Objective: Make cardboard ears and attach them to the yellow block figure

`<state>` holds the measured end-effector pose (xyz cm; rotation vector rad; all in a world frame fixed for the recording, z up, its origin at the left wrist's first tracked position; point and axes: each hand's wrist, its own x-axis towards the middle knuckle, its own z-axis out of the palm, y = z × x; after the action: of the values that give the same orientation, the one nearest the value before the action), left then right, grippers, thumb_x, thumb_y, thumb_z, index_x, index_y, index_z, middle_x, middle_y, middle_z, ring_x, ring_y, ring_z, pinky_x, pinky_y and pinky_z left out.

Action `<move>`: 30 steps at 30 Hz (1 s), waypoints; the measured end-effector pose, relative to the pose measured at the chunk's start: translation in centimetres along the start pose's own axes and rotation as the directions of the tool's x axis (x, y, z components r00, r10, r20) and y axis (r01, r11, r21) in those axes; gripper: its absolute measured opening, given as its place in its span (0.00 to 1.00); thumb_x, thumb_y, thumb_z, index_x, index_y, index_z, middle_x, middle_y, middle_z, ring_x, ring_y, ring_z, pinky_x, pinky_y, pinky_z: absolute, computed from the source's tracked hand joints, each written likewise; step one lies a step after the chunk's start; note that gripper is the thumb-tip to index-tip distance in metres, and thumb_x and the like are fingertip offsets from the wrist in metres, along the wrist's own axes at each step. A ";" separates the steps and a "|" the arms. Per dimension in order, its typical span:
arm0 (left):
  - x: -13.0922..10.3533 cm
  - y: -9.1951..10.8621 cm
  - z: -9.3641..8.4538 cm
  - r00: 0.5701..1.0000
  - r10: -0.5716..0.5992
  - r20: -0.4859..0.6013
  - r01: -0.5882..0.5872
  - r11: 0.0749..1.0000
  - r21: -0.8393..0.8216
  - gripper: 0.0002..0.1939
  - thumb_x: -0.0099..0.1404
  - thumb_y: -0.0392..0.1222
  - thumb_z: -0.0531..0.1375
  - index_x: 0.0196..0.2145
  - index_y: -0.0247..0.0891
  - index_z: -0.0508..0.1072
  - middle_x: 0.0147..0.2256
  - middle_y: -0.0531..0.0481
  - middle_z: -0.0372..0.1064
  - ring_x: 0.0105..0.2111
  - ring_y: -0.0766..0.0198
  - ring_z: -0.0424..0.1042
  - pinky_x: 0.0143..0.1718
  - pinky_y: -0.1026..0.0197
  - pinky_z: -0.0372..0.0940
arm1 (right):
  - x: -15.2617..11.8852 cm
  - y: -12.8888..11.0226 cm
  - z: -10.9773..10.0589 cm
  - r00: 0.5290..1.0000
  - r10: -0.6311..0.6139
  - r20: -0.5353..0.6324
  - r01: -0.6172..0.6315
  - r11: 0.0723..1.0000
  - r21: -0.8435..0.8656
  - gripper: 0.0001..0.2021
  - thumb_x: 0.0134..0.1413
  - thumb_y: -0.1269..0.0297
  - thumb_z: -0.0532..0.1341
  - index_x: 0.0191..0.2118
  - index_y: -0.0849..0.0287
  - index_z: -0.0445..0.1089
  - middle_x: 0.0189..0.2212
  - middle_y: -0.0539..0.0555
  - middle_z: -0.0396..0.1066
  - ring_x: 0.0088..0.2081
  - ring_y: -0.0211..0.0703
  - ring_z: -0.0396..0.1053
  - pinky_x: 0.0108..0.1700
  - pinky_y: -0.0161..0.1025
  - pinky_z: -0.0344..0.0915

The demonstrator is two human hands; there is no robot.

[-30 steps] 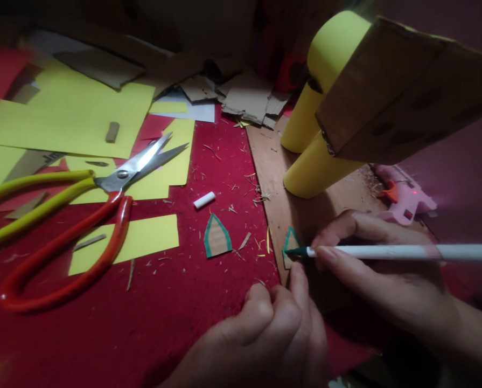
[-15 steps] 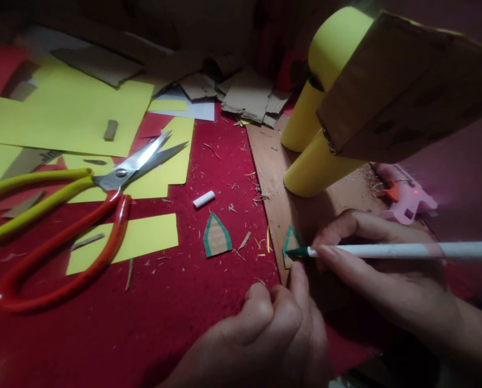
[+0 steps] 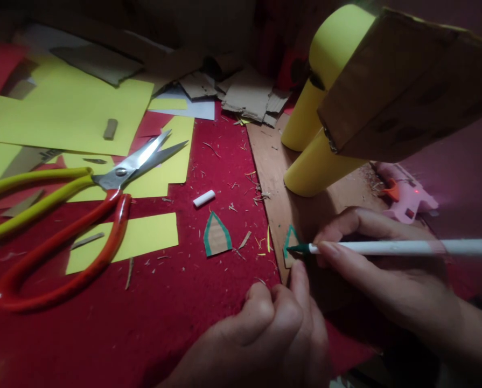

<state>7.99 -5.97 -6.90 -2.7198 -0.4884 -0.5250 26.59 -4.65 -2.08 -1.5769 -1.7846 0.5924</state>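
Observation:
A white felt-tip pen [image 3: 390, 248] with a green tip is gripped in my right hand [image 3: 370, 258]. Its tip touches a small pointed cardboard piece [image 3: 290, 260], which lies on the brown board and has green along part of its edge. My left hand [image 3: 273, 328] has its fingers curled, and one fingertip presses the lower edge of that piece. To the left, on the red cloth, lies a similar cardboard piece [image 3: 217, 238] with green along its whole outline. The white pen cap [image 3: 204, 199] rests just behind it.
Scissors [image 3: 121, 175] with red and yellow handles lie spread over yellow paper [image 3: 75, 116] at the left. Yellow tubes [image 3: 311, 170] bearing a cardboard box [image 3: 406, 91] stand on the brown board [image 3: 265, 156]. Behind my right hand is a pink glue gun [image 3: 408, 202]. Cardboard scraps [image 3: 246, 97] lie at the back.
The pen tip has shifted very slightly on the small cardboard piece, and the pen's rear end sits a touch higher. My left hand stays in place.

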 end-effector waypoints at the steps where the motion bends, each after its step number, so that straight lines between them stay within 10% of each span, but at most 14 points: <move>1: 0.0 0.0 0.0 1.000 -0.001 0.001 0.001 1.000 -0.001 0.16 0.70 0.39 0.46 0.47 0.35 0.70 0.47 0.43 0.71 0.41 0.60 0.65 0.42 0.56 0.56 | 0.0 0.0 0.0 1.000 -0.001 0.015 0.001 1.000 -0.002 0.07 0.49 0.69 0.61 0.23 0.53 0.67 0.18 0.45 0.69 0.18 0.32 0.66 0.17 0.26 0.62; 30: 0.0 0.0 0.4 0.997 -0.006 -0.072 0.005 1.000 -0.008 0.17 0.68 0.44 0.50 0.45 0.32 0.71 0.46 0.40 0.72 0.41 0.57 0.65 0.41 0.54 0.55 | -0.2 0.2 0.1 1.000 0.027 0.002 -0.027 0.999 0.041 0.05 0.50 0.68 0.62 0.25 0.54 0.68 0.19 0.46 0.71 0.20 0.34 0.68 0.18 0.28 0.63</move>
<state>8.07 -5.87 -7.24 -2.6972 -0.4766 -0.6248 26.65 -4.82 -2.39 -1.5755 -1.7436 0.6394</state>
